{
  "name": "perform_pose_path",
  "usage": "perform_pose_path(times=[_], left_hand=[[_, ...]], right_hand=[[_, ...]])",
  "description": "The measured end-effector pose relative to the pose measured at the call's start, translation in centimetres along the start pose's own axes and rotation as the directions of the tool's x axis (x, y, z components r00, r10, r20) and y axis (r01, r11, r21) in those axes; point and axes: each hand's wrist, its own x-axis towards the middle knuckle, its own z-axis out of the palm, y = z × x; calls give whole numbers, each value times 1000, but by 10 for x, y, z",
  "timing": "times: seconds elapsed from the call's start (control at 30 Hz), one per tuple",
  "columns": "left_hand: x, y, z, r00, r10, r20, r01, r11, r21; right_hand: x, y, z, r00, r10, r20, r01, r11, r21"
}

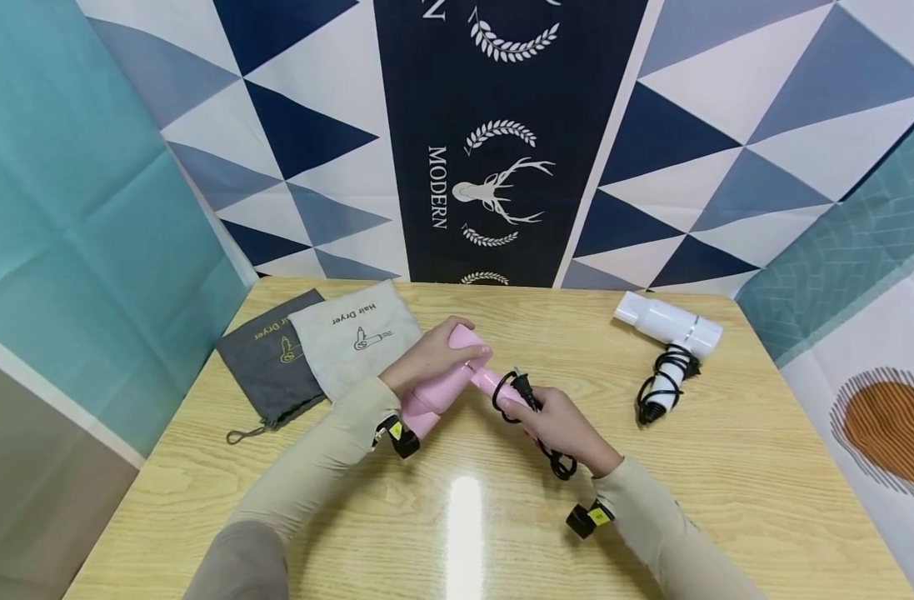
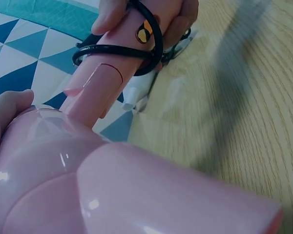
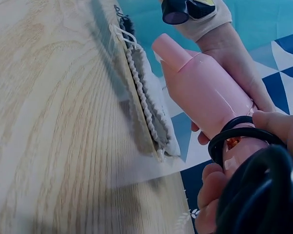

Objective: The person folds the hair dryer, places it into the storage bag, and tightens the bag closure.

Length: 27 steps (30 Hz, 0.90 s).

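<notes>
Pink dryer (image 1: 443, 390): held between both hands over the near-middle of the table (image 1: 734, 508), apparently clear of its surface.

Left hand (image 1: 432, 357): clamped round the body of the dryer, fingertips showing past its far side in the right wrist view. Nozzle (image 3: 173, 51) points back toward the person, down and left.

Right hand (image 1: 556, 421): clamped on the handle (image 2: 101, 87), thumb on one side, fingers curled round the other. Black cord (image 1: 563, 465) loops loosely about the handle; plug (image 1: 526, 387) sits just beside the thumb. Handle stands at an angle to the body; whether the joint is locked, cannot tell.

Step in hand, as judged: working the handle against the body at the joint, one hand steadying each part. Folding or unfolding, cannot tell from a single moment.

Next move, as judged: calls for a firm left grip on the smooth body while the right wrist turns the handle, with the cord kept out of the joint. Risk: loose loops slipping off or getting pinched.

Elsewhere: white dryer (image 1: 670, 325) lies at far right, its own cord wound on its handle. Pale bag (image 1: 359, 329) overlaps grey bag (image 1: 265, 346) at far left, both lying flat, well apart from the white dryer
</notes>
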Motion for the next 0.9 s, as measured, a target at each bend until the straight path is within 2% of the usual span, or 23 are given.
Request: perform_pose_path(times=[0.17, 0.33, 0.5, 0.73, 0.9], left_hand=[[0, 1, 4, 1000, 0, -29, -1, 1000, -18], [3, 5, 4, 996, 15, -89, -16, 1000, -19], [4, 8, 6, 992, 29, -121, -32, 999, -25], [-6, 12, 6, 982, -33, -187, 29, 999, -25], [-8, 18, 6, 978, -37, -207, 29, 999, -42]], right_hand=[[1, 2, 1, 999, 44, 26, -45, 996, 74], [3, -2, 6, 997, 68, -42, -62, 991, 116], [3, -2, 8, 989, 76, -125, -60, 990, 124], [2, -2, 18, 978, 110, -177, -69, 972, 224], [2, -5, 18, 965, 125, -231, -67, 968, 244]])
